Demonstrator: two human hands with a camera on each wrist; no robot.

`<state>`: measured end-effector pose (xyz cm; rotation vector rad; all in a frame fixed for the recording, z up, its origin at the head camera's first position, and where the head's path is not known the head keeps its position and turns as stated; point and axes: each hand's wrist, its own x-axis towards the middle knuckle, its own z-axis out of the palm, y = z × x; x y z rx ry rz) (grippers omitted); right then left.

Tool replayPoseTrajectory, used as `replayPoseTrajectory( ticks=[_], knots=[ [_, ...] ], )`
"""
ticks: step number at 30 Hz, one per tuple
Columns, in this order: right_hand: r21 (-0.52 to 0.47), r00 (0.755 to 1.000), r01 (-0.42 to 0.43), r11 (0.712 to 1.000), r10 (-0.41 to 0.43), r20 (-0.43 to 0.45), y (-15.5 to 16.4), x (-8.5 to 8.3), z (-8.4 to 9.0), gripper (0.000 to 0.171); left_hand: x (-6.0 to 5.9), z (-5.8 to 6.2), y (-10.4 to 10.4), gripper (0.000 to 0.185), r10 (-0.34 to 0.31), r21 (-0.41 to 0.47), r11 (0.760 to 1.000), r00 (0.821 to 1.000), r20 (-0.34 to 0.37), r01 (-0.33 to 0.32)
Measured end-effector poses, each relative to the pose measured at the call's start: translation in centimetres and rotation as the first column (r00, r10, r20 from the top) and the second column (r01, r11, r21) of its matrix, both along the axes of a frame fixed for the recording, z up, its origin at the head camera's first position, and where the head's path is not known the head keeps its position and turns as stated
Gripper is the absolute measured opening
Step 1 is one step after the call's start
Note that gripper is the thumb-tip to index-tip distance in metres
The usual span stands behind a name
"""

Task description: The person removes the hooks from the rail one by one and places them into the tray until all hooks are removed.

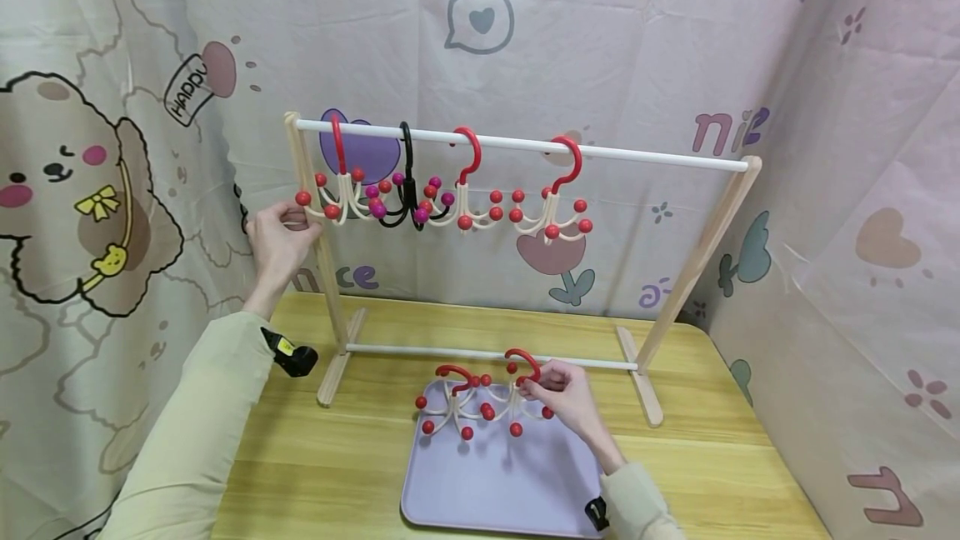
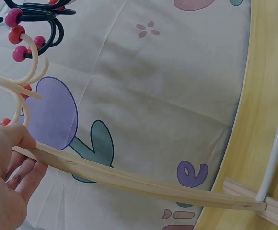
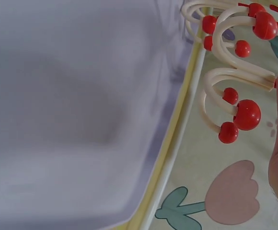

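Observation:
My left hand [image 1: 281, 244] grips the left wooden post [image 2: 129, 178] of a small clothes rack. Over the tray, my right hand [image 1: 564, 397] pinches the red hook of a claw hanger [image 1: 516, 394], whose cream prongs end in red balls. Close to its left, another red-and-cream claw hanger [image 1: 454, 415] is at the tray's far edge. From the rack's white top rail [image 1: 660, 157] hang three similar red-hooked hangers [image 1: 551, 211] and a black claw hanger [image 1: 408, 190] with magenta and red balls. The right wrist view shows the held hanger's prongs [image 3: 242, 72] near my fingers.
A lilac tray [image 1: 510, 482] lies on the wood-grain table [image 1: 720, 473] in front of the rack. Behind the tray runs the lower white bar [image 1: 427, 352], between two wooden feet [image 1: 641, 382]. Printed curtains [image 1: 570, 32] surround the table at the back and sides.

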<state>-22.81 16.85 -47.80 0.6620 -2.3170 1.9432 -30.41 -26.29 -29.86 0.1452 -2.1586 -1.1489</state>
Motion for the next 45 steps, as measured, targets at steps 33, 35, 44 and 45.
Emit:
replayPoseTrajectory(
  ticks=[33, 35, 44, 45],
  knots=[
    [0.057, 0.993, -0.007, 0.998, 0.0, 0.118, -1.1, 0.2, -2.0, 0.019, 0.0, 0.0, 0.0, 0.03, 0.01, 0.002, 1.0, 1.0, 0.015, -0.01],
    [0.057, 0.992, -0.004, 0.998, -0.003, 0.125, -1.2, 0.2, -2.1, 0.019, 0.0, 0.0, 0.0, 0.03, 0.008, 0.004, 1.0, 1.0, 0.018, -0.008],
    [0.089, 0.99, 0.023, 0.996, -0.035, 0.133, -1.3, 0.4, -2.0, 0.017, 0.2, 0.1, 0.1, 0.03, -0.003, 0.003, 1.0, 1.0, 0.011, 0.003],
    [0.094, 0.991, 0.023, 0.995, -0.035, 0.132, -1.3, 0.4, -2.0, 0.017, 0.2, 0.1, 0.1, 0.03, -0.004, 0.002, 1.0, 1.0, 0.011, 0.004]
  ],
)
